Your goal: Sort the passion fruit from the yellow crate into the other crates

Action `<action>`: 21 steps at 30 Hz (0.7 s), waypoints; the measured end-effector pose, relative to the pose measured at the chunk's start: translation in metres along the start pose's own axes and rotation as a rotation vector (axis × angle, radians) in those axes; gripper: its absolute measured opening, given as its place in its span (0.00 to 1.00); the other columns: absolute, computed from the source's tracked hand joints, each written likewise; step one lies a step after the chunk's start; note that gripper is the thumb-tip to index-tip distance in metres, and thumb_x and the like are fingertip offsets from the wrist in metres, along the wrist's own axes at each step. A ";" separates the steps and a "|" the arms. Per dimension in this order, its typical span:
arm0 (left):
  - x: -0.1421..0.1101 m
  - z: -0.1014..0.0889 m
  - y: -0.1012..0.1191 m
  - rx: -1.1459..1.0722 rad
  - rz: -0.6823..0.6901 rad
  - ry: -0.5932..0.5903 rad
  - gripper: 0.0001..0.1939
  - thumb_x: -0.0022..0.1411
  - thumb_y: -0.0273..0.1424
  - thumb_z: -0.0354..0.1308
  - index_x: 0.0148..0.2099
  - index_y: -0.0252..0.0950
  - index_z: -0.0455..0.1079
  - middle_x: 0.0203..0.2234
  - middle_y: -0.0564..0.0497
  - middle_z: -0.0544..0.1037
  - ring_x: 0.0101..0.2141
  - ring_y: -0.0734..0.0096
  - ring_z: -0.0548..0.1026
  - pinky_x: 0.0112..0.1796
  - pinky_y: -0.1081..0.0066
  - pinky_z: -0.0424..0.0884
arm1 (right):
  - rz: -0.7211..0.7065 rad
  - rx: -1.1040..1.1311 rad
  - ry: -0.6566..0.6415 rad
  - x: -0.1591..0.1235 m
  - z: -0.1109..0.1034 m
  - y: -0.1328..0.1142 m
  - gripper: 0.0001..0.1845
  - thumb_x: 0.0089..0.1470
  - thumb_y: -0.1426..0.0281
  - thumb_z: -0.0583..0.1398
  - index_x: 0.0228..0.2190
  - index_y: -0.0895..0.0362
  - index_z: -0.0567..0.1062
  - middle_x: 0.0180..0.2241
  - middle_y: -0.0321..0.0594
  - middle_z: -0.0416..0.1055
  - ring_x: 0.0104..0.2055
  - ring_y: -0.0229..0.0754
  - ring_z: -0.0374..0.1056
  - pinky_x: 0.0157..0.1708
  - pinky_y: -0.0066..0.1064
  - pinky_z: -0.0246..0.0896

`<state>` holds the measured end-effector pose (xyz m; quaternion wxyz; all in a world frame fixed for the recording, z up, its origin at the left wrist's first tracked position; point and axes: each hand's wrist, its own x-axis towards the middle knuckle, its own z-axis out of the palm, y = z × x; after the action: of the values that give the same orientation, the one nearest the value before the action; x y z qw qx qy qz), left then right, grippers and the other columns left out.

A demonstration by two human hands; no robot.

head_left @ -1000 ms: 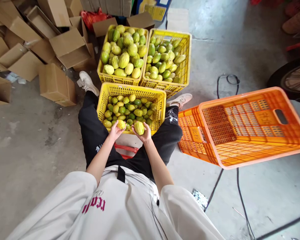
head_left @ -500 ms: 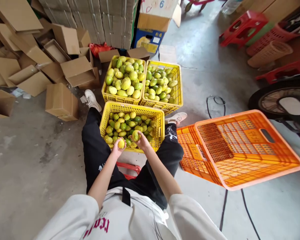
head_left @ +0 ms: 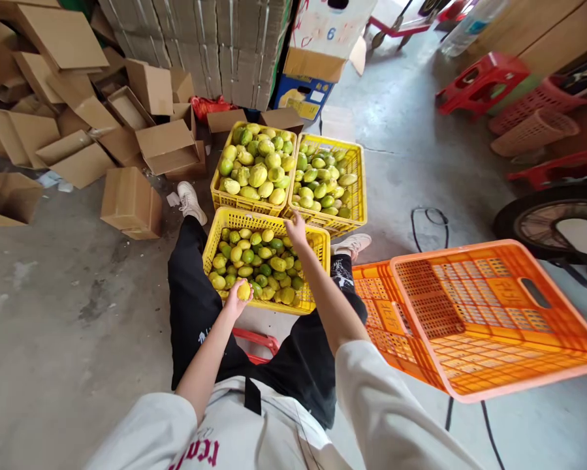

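Note:
I sit with a yellow crate (head_left: 317, 274) of green and yellow fruits between my legs. My left hand (head_left: 237, 300) is closed on a small yellow fruit (head_left: 244, 291) at the crate's near rim. My right hand (head_left: 297, 230) is stretched forward over the crate's far rim, close to the gap between two more yellow crates. Its back faces me and no fruit shows in it. The far left crate (head_left: 215, 189) is heaped with larger fruits. The far right crate (head_left: 360, 196) holds green ones.
An orange crate (head_left: 493, 320) lies tilted on another at my right. Cardboard boxes (head_left: 131, 202) are piled at the left and back. A black cable (head_left: 428, 225), a wheel (head_left: 552, 222) and red stools (head_left: 479, 78) are on the right. A red stool (head_left: 254, 341) shows under me.
My right hand has reached from the near rim to the far rim of the crate, and the fruit it held no longer shows. The left hand stays put with its fruit. My view has tilted up.

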<state>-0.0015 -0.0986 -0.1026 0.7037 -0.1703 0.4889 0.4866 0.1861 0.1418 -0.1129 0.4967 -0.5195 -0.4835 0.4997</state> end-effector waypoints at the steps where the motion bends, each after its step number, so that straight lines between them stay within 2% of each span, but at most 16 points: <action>1: 0.000 0.000 0.000 0.006 -0.005 0.004 0.07 0.61 0.27 0.67 0.39 0.37 0.71 0.27 0.51 0.78 0.24 0.74 0.78 0.26 0.77 0.75 | 0.083 -0.079 0.051 -0.031 -0.005 0.017 0.28 0.47 0.64 0.66 0.52 0.50 0.77 0.63 0.48 0.71 0.76 0.58 0.54 0.72 0.58 0.58; 3: 0.000 -0.001 -0.001 0.021 -0.014 0.017 0.05 0.63 0.26 0.65 0.39 0.36 0.71 0.27 0.51 0.78 0.24 0.74 0.78 0.26 0.77 0.75 | 0.331 -0.370 0.106 -0.094 -0.017 0.046 0.22 0.45 0.66 0.64 0.45 0.50 0.77 0.59 0.48 0.73 0.74 0.58 0.58 0.72 0.55 0.58; 4: 0.000 -0.001 -0.002 0.029 -0.018 0.023 0.04 0.64 0.26 0.64 0.39 0.36 0.71 0.27 0.51 0.78 0.23 0.73 0.78 0.25 0.77 0.75 | 0.387 -0.407 0.101 -0.124 -0.023 0.057 0.20 0.45 0.67 0.63 0.44 0.52 0.77 0.58 0.51 0.73 0.73 0.61 0.58 0.73 0.57 0.55; 6: 0.000 0.000 -0.003 0.045 -0.018 0.031 0.02 0.65 0.25 0.62 0.39 0.35 0.71 0.26 0.51 0.78 0.23 0.73 0.78 0.25 0.77 0.75 | 0.444 -0.439 0.072 -0.171 -0.033 0.069 0.20 0.43 0.69 0.63 0.42 0.53 0.76 0.56 0.52 0.74 0.72 0.63 0.60 0.74 0.59 0.52; 8: -0.001 0.002 -0.004 0.062 -0.018 0.039 0.02 0.67 0.25 0.60 0.39 0.35 0.71 0.26 0.51 0.78 0.23 0.73 0.78 0.24 0.77 0.74 | 0.470 -0.481 0.025 -0.200 -0.038 0.073 0.20 0.42 0.72 0.62 0.41 0.54 0.76 0.54 0.53 0.75 0.69 0.64 0.63 0.73 0.60 0.52; 10: -0.001 0.005 -0.003 0.069 -0.029 0.038 0.04 0.70 0.26 0.57 0.39 0.35 0.71 0.26 0.50 0.78 0.23 0.72 0.78 0.24 0.76 0.75 | 0.465 -0.528 -0.026 -0.213 -0.038 0.073 0.21 0.44 0.73 0.61 0.43 0.55 0.77 0.55 0.53 0.74 0.67 0.62 0.66 0.73 0.57 0.53; 14: -0.004 0.007 0.000 0.032 -0.056 0.013 0.13 0.76 0.30 0.47 0.41 0.33 0.72 0.29 0.45 0.79 0.27 0.67 0.81 0.27 0.73 0.79 | 0.439 -0.652 -0.107 -0.218 -0.021 0.068 0.21 0.57 0.72 0.58 0.52 0.56 0.77 0.59 0.53 0.74 0.66 0.56 0.68 0.70 0.49 0.59; 16: -0.004 0.006 -0.001 0.071 -0.046 0.025 0.15 0.77 0.29 0.44 0.43 0.33 0.71 0.30 0.44 0.79 0.29 0.66 0.82 0.29 0.72 0.81 | 0.447 -0.726 -0.162 -0.222 -0.012 0.065 0.18 0.60 0.73 0.59 0.52 0.57 0.78 0.58 0.55 0.75 0.64 0.57 0.70 0.66 0.46 0.62; 18: 0.000 0.010 -0.004 0.197 -0.029 0.072 0.12 0.78 0.28 0.46 0.44 0.34 0.70 0.31 0.46 0.78 0.28 0.68 0.81 0.29 0.72 0.81 | 0.459 -0.799 -0.236 -0.228 -0.004 0.061 0.13 0.61 0.73 0.61 0.47 0.56 0.80 0.55 0.54 0.78 0.61 0.58 0.73 0.61 0.44 0.65; 20: 0.009 0.028 -0.007 0.325 -0.007 0.106 0.06 0.76 0.27 0.51 0.44 0.36 0.69 0.31 0.49 0.76 0.27 0.71 0.78 0.30 0.73 0.82 | 0.472 -0.861 -0.309 -0.232 -0.001 0.055 0.09 0.63 0.73 0.61 0.43 0.55 0.81 0.50 0.51 0.81 0.56 0.57 0.76 0.56 0.41 0.66; 21: 0.015 0.045 -0.008 0.357 0.008 0.094 0.03 0.75 0.26 0.54 0.44 0.37 0.68 0.32 0.50 0.76 0.27 0.73 0.77 0.31 0.72 0.82 | 0.474 -0.886 -0.338 -0.234 -0.001 0.052 0.09 0.65 0.72 0.60 0.43 0.55 0.82 0.49 0.50 0.82 0.55 0.56 0.77 0.54 0.39 0.66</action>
<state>0.0298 -0.0625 -0.0967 0.6973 -0.0633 0.6005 0.3862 0.1792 -0.0937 -0.1553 0.0182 -0.6868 -0.5910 0.4227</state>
